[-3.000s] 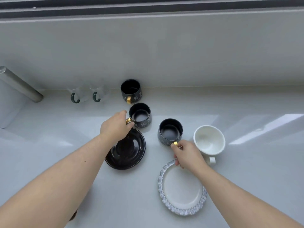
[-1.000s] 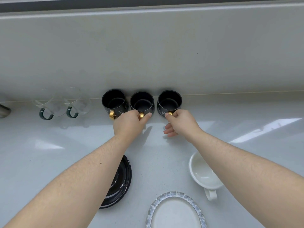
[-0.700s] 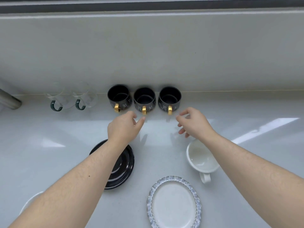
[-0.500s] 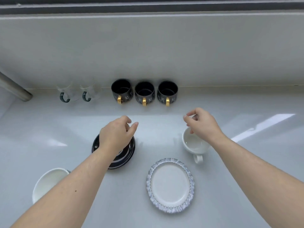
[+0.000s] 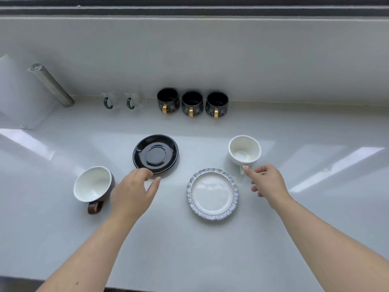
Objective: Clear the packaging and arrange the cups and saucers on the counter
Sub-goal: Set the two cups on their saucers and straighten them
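A: What's on the counter?
B: Mid-frame, a black saucer, white saucer and white cup.

A: And the hands?
B: Left hand open, fingertips at the black saucer's edge; right hand loose, touching the cup's handle.

We reach both bare arms forward; our left hand is spread, fingers loose, our right hand half-curled, its grip seemingly empty.
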